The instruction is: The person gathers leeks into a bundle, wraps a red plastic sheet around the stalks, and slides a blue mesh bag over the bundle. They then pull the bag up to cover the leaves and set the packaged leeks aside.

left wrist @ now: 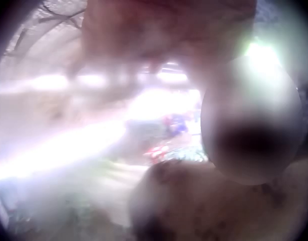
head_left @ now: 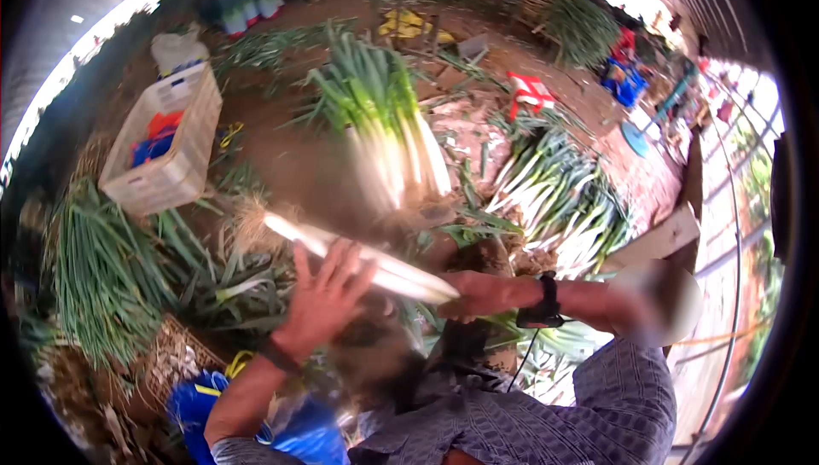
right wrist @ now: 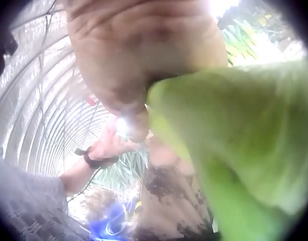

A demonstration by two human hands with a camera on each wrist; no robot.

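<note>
A long white leek stalk (head_left: pixel 375 264) lies slantwise across the middle of the head view, its tuft of roots (head_left: pixel 249 224) at the left end. My right hand (head_left: pixel 473 294) grips it toward the leafy end; in the right wrist view, broad green leaves (right wrist: pixel 244 130) come out from under the palm. Against the stalk, nearer the roots, my left hand (head_left: pixel 328 299) rests with its fingers straight and spread. The left wrist view is washed out and blurred. Beyond the stalk stands a bundle of leeks (head_left: pixel 375 124), white ends toward me.
At the left stands a pale plastic crate (head_left: pixel 162 175) with red and blue things inside, behind a heap of green leaves (head_left: pixel 102 269). More leeks (head_left: pixel 567 192) lie in a pile on the right. Blue plastic (head_left: pixel 307 431) lies by my left arm.
</note>
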